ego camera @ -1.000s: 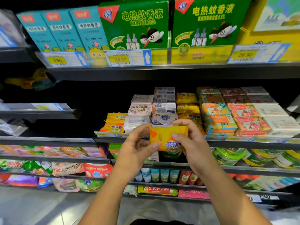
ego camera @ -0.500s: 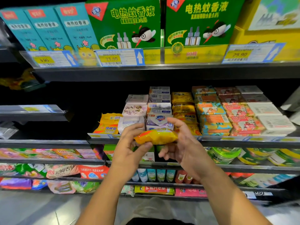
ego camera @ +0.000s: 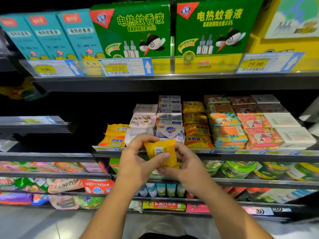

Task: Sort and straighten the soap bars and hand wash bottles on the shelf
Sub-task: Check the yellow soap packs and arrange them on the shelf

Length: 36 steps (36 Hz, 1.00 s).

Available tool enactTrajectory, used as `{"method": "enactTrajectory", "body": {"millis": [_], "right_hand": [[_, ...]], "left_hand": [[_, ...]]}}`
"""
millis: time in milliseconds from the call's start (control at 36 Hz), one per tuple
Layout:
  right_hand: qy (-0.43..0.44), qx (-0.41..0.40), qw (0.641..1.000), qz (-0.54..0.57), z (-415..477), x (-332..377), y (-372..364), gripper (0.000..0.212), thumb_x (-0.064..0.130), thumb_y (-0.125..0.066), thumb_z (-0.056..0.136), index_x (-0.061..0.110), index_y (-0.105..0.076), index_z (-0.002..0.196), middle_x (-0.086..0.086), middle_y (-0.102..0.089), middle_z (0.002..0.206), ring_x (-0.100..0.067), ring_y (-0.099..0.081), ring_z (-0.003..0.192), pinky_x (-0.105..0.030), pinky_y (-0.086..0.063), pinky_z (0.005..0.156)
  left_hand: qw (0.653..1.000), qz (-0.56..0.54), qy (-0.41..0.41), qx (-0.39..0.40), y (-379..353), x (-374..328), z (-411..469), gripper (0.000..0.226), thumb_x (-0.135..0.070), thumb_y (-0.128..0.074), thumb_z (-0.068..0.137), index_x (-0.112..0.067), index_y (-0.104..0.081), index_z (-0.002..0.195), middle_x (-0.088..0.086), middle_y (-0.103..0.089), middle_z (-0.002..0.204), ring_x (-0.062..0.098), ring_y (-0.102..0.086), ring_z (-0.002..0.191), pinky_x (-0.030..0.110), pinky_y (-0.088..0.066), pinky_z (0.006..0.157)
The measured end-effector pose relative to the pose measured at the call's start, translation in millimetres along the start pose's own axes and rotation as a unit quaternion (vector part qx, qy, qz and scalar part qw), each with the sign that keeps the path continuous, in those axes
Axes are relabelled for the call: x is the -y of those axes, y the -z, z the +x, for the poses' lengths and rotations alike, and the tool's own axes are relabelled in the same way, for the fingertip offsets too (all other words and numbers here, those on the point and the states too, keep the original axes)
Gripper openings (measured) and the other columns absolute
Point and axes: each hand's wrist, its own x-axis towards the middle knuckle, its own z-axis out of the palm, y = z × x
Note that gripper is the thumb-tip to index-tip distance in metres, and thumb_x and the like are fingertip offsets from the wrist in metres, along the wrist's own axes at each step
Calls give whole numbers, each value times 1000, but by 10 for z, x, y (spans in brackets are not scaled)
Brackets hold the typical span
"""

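2 hands share 1 yellow sulfur soap packet [ego camera: 160,151], held in the air just in front of the soap shelf [ego camera: 241,153], its barcode side towards us. Our left hand [ego camera: 136,163] curls its fingers over the packet's top and lays its thumb across the front; our right hand [ego camera: 188,163] grips the lower right edge. To do this well, we judge we should turn the printed face forward, smooth the crinkled wrapper, then lay it squarely on a matching stack, either the left yellow pile [ego camera: 114,137] or the yellow column [ego camera: 196,130] beside the Safeguard box [ego camera: 170,132], flush with the shelf's front lip
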Motion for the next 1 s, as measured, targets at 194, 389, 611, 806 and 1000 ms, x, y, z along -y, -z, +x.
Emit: {"method": "enactTrajectory", "body": {"millis": [194,389,611,806,1000], "right_hand": [[52,-96,994,-4,69,140,174,55,-3,-81,78,26,-56,118,9,-73,93,-12,-70,88,-30,-57,76],[132,-85,987,-43,120,241,46,58,11,-84,77,34,-55,121,3,-69,101,-16,-67,98,-29,-55,85],[112,-56,990,-63,228,339,68,51,5,-78,82,34,-56,117,15,-66,94,-6,-67,91,-22,-54,77],[-24,-18,998,46,371,387,29,15,28,-74,85,34,-72,99,3,-74,102,-18,-68,95,-33,-53,78],[-147,-42,988,14,460,347,-81,22,35,-61,97,14,-66,99,-4,-66,69,-16,-63,65,-29,-48,61]], "left_hand": [[997,-46,50,19,90,67,101,38,-37,-94,53,-43,-66,78,-4,-68,74,31,-62,77,53,-57,74],[993,-61,96,26,12,93,70,54,-16,-89,57,-24,-56,99,5,-65,86,23,-63,79,45,-56,70],[993,-84,83,-3,154,106,98,59,-10,-91,62,-21,-57,109,15,-68,88,36,-68,81,54,-60,72],[948,-278,154,-9,228,7,219,39,-14,-76,79,-11,-54,112,14,-69,101,29,-65,91,43,-52,78],[913,-225,341,-15,280,73,331,26,-32,-70,87,-12,-67,104,5,-59,68,12,-49,48,20,-34,39]]}}
